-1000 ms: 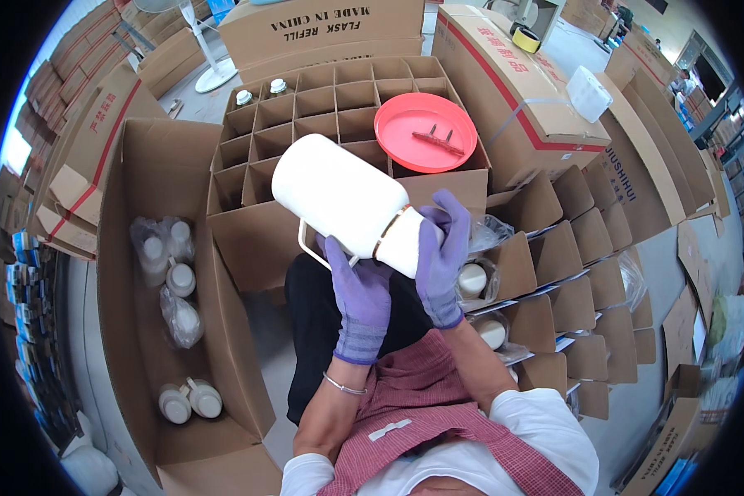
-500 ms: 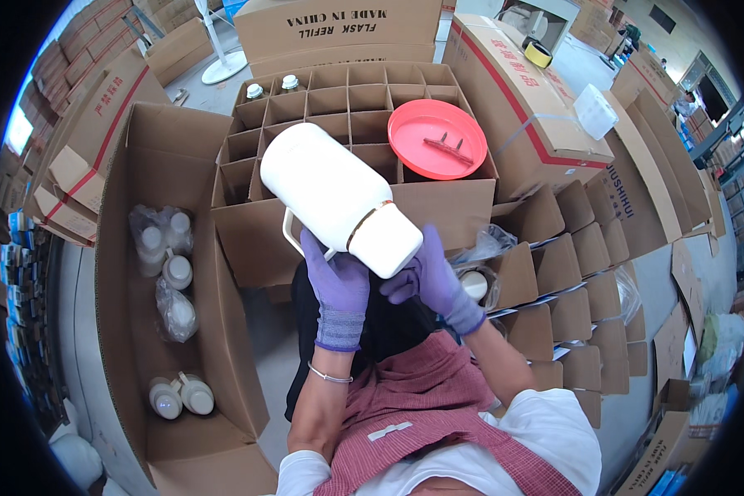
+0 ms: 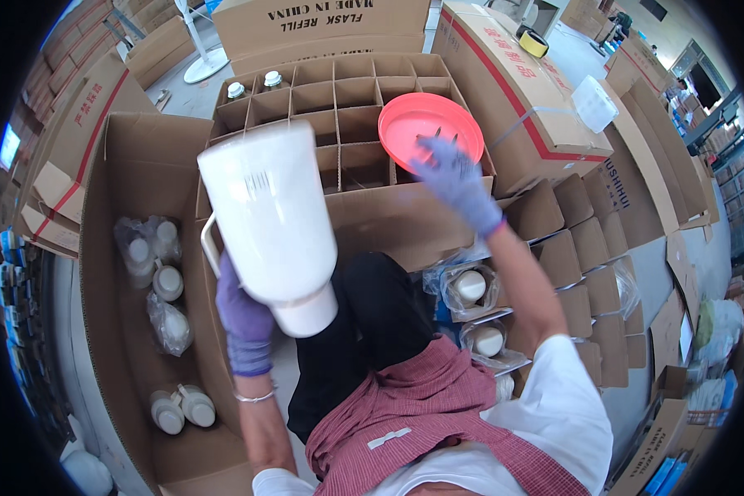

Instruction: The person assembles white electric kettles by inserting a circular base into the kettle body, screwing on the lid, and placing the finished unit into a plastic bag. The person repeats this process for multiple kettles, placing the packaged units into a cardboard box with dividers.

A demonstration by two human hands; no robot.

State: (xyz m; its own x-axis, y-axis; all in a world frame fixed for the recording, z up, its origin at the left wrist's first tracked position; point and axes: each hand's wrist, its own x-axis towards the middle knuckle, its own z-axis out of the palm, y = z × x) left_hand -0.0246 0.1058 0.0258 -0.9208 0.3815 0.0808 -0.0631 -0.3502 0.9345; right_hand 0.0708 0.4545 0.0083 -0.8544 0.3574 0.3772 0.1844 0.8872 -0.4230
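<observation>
My left hand (image 3: 244, 307), in a purple knit glove, is closed on a large white jug-style flask (image 3: 269, 211) with a side handle. The flask is tilted, its narrower end toward my lap and its broad end up and away from me. Gloved too, my right hand (image 3: 455, 178) is over the near part of a round red plate (image 3: 394, 116), fingers stretched out and a little blurred. Slim dark pointed pieces (image 3: 438, 132) lie in the plate at its fingertips, partly hidden by the hand. The plate rests on a divided cardboard box (image 3: 413, 219).
Left stands a long open carton (image 3: 161, 136) with several white flasks or lids, some bagged. Cardboard dividers (image 3: 566, 310) and bagged white-topped items (image 3: 469, 285) are at right. A taped carton (image 3: 525, 107) holds a tape roll (image 3: 533, 43) and a white block (image 3: 593, 103).
My right hand has left the flask's narrow end and moved up to the red plate. The flask has swung left and nearer upright, still in my left hand.
</observation>
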